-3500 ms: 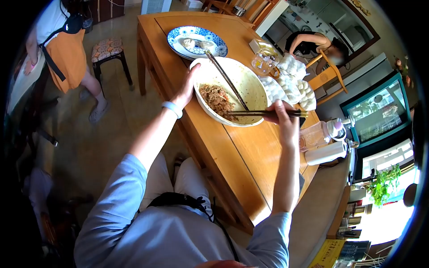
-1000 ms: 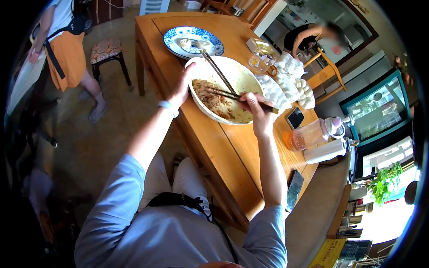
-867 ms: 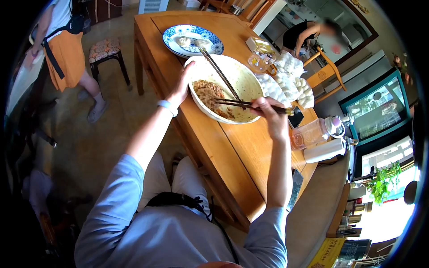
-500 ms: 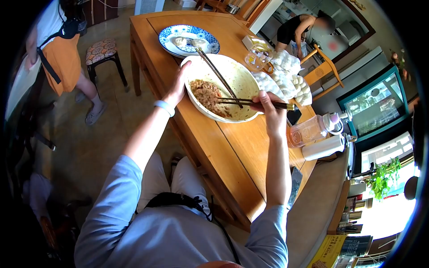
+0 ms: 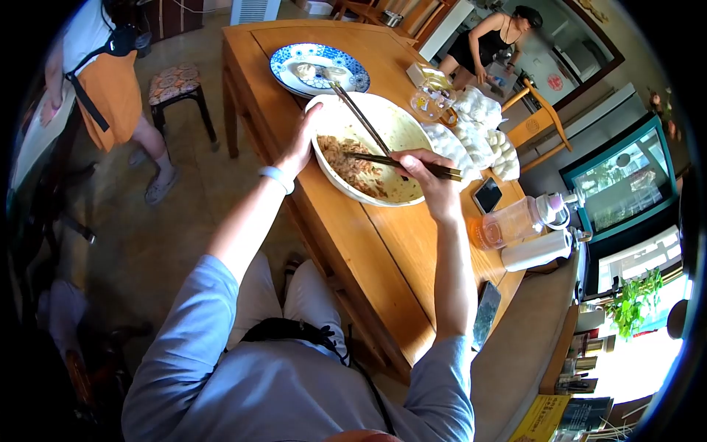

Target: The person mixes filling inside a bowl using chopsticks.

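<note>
My left hand [image 5: 300,144] grips the near left rim of a large white bowl [image 5: 401,129]. Brown minced filling [image 5: 350,166] lies in the bowl's left part. My right hand [image 5: 423,173] is closed round a dark pair of chopsticks [image 5: 375,158], whose tips reach into the filling. Another pair of chopsticks [image 5: 359,114] leans inside the bowl, its upper ends over the far rim. Beyond the bowl sits a blue-patterned plate [image 5: 357,68] with pale dumplings [image 5: 305,71]. White plastic bags [image 5: 475,136] of round pale items lie to the bowl's right.
On the wooden table [image 5: 375,265] are a glass jug [image 5: 428,103], a phone [image 5: 487,195], a large bottle [image 5: 508,223], a white roll [image 5: 536,251] and another phone [image 5: 485,313]. One person [image 5: 114,88] stands at the left by a stool [image 5: 177,85]; another [image 5: 492,46] is at the back right.
My right hand and its chopsticks have moved within the bowl, now further left over the filling than half a second ago. The person at the back has straightened up somewhat.
</note>
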Demonstrator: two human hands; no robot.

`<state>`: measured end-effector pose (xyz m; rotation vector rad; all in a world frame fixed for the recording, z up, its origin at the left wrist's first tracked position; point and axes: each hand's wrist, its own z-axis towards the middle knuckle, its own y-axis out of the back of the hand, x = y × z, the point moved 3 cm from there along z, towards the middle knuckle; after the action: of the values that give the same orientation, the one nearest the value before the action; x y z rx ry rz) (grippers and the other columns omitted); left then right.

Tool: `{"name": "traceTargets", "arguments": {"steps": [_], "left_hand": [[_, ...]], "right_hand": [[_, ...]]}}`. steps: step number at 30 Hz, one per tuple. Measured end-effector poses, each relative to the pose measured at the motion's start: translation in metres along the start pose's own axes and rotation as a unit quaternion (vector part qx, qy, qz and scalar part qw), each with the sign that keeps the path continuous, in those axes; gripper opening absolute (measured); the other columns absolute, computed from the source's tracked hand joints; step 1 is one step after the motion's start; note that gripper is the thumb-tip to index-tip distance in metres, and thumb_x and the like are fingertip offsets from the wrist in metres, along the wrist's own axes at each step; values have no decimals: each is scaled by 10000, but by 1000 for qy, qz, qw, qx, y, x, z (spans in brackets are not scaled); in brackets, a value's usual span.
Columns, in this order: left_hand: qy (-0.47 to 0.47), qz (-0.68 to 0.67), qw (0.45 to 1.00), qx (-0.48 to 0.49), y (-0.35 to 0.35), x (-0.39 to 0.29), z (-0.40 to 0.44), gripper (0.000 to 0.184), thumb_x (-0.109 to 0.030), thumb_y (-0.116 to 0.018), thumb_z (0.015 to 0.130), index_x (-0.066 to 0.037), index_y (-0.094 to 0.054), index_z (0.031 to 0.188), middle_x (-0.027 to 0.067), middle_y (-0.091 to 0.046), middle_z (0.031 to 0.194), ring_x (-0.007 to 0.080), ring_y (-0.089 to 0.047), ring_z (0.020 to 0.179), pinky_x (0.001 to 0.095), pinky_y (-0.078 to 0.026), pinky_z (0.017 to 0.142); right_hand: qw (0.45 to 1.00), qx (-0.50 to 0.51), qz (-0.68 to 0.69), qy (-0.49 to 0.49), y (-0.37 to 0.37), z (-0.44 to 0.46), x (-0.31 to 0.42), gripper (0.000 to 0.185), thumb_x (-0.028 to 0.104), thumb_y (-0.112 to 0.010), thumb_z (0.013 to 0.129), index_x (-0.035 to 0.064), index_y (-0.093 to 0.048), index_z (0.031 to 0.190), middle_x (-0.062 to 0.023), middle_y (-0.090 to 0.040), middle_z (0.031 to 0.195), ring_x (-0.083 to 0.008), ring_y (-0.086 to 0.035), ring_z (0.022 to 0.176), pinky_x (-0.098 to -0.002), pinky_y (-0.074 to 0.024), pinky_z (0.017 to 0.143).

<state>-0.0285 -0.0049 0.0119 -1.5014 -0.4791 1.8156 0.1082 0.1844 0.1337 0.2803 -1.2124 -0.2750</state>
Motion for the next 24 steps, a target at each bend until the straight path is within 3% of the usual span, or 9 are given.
{"name": "traceTargets", "arguments": {"steps": [4,7,11,14,16,18,24], "left_hand": [[7,3,1000,-5,0,-1,-1,463,-391,-521,850,-11,-531,1114,83,-587,1073,147,-537,993,296,-384,896],[13,5,1000,2,2,1,1,470,-402,-520,847,-14,-535,1110,82,-587,1071,146,-535,995,295,-381,897],[-5,23,1000,0,0,-2,-2,479,-410,-526,840,-14,-533,1111,83,-584,1072,151,-531,1002,295,-376,903],[-9,16,1000,-7,-1,-2,-2,476,-405,-535,836,-15,-531,1109,81,-583,1072,149,-530,1003,292,-374,905],[-7,0,1000,3,1,1,1,471,-398,-539,836,-15,-531,1109,80,-583,1073,148,-529,1004,291,-372,907],[-7,-2,1000,-3,3,4,3,468,-392,-541,837,-13,-529,1111,80,-582,1074,148,-528,1004,291,-372,907],[1,23,1000,3,6,5,3,465,-390,-493,863,-20,-503,1144,91,-560,1114,169,-523,1031,312,-390,906]], "right_hand": [[998,-11,57,-10,18,-9,30,253,207,-619,832,-39,-648,886,-98,-647,809,-152,-619,727,-258,-516,697],[998,32,-9,-44,18,-13,28,264,224,-637,818,-36,-649,867,-103,-644,790,-149,-621,705,-242,-514,657],[996,-68,-47,-33,38,-12,26,237,193,-622,831,-43,-635,843,-121,-645,808,-176,-631,748,-286,-532,688],[998,-64,-13,9,27,-7,8,215,178,-644,816,-37,-651,828,-68,-634,725,-115,-593,677,-231,-488,635],[994,-42,-95,30,10,-12,3,201,184,-645,815,-9,-659,867,-53,-639,741,-109,-565,679,-234,-447,663],[1000,-6,-28,11,-1,-17,9,217,196,-641,817,-13,-661,875,-60,-646,762,-116,-580,694,-236,-458,671],[998,-21,57,16,2,-25,25,205,173,-644,808,-18,-660,880,-101,-655,825,-132,-604,745,-250,-480,703]]}}
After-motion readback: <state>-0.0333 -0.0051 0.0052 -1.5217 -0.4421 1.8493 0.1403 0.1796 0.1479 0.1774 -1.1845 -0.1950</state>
